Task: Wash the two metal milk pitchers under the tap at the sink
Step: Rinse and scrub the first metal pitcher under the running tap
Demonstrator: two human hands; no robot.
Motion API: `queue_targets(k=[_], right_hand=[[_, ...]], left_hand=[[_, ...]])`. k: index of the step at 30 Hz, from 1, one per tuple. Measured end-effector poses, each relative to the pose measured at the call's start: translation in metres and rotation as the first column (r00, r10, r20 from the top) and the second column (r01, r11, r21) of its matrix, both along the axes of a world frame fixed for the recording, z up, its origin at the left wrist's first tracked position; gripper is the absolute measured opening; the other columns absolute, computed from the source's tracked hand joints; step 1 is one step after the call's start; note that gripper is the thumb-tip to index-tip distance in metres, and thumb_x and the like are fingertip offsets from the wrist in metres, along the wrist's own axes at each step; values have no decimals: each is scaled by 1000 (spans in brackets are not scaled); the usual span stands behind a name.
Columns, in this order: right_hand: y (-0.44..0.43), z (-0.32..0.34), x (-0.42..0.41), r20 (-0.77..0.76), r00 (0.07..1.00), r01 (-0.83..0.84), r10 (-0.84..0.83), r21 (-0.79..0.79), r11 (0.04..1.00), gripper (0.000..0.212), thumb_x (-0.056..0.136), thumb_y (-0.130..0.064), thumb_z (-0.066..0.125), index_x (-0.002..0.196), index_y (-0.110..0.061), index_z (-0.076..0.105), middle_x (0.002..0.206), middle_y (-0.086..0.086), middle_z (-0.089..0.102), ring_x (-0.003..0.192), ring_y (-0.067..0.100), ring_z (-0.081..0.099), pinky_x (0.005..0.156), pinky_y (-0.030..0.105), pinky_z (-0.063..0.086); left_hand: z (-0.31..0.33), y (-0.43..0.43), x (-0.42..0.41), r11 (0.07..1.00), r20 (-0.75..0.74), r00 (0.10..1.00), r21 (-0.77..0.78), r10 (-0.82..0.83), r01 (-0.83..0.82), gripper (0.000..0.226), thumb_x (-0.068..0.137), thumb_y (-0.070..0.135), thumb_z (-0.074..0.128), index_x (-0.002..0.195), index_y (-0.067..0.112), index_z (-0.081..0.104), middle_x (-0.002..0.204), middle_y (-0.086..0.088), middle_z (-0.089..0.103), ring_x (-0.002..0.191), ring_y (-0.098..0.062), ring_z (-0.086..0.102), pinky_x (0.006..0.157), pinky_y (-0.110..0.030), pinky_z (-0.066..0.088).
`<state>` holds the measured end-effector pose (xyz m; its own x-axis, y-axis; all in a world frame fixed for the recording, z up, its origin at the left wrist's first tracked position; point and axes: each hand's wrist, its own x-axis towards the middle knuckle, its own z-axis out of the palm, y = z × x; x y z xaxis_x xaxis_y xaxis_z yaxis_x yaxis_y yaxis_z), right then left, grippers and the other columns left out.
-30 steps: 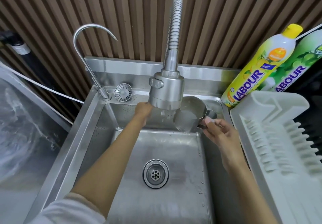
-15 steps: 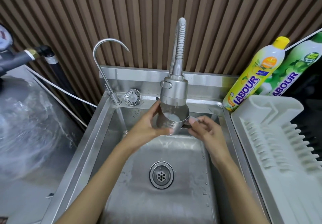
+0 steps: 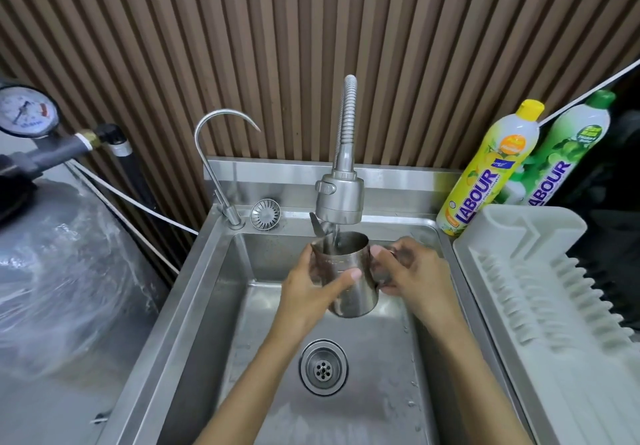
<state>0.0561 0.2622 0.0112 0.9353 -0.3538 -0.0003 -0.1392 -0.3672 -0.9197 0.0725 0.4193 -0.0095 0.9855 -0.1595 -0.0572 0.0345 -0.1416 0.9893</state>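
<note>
Stiff, wet, likely slippery steel milk pitcher (image 3: pixel 349 282) under spray tap (image 3: pixel 341 198); left hand (image 3: pixel 311 292) wrapped round body, right hand (image 3: pixel 408 271) gripping handle side, probably the surest hold.

Both bare forearms reach from the bottom edge to mid-frame. The left hand (image 3: pixel 308 288) wraps the milk pitcher (image 3: pixel 356 301), thumb across its front. The right hand (image 3: pixel 408 271) grips its right side, fingers curled.

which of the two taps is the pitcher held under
The spray tap with the wide head and ribbed hose, not the thin gooseneck tap left of it.
</note>
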Motion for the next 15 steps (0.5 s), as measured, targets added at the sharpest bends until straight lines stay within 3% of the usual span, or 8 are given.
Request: queue_targets(k=[2,4,6,9,11,13,15], right_hand=[[-2,3,2,25,1000,9,-6,-131,991,28,80,-41,66,71,-17,54,73,9,68,77,33,67,71,48,56],[0,6,3,51,999,6,0,-111,994,23,84,-32,65,73,-15,55,73,3,67,76,25,64,72,36,53],[7,9,3,80,997,-27,21,79,996,20,88,-21,62,71,-14,53,74,-6,63,73,12,57,68,19,42],[21,4,6,100,988,-147,114,452,880,21,92,-11,55,72,-14,48,102,-5,66,94,6,59,86,24,42],[28,-4,7,114,980,-198,163,640,743,18,93,-8,52,76,-11,49,120,10,63,113,19,58,102,35,43],[32,-9,4,108,975,-208,193,742,637,14,94,-8,50,80,-9,51,114,22,61,113,31,59,106,39,43],[34,-12,-4,75,974,-201,214,724,660,11,94,-12,51,83,-8,52,107,26,64,106,34,64,98,35,50]], left_hand=[[-1,-6,8,985,-121,989,-164,-80,60,52,72,16,79,116,28,55,110,2,69,92,1,66,75,-17,52],[3,-10,13,971,-128,989,-234,-78,46,66,72,3,77,126,28,49,113,1,67,102,-9,64,81,-25,55],[6,-13,18,963,-53,998,-266,20,-34,76,65,-4,79,127,29,48,119,5,65,115,-13,59,96,-32,50],[19,-7,14,965,127,979,-226,162,-130,77,65,-14,74,113,42,49,111,30,61,112,12,51,91,-10,42],[23,1,9,981,278,943,-118,182,-154,77,64,-10,76,119,37,49,120,23,57,114,14,46,92,-7,36],[25,10,2,985,384,908,-35,168,-167,80,62,-4,80,123,37,47,124,9,50,115,14,42,93,-3,32],[20,16,-3,984,401,904,27,148,-173,81,60,7,84,122,44,48,120,6,46,116,7,45,95,-7,35]])
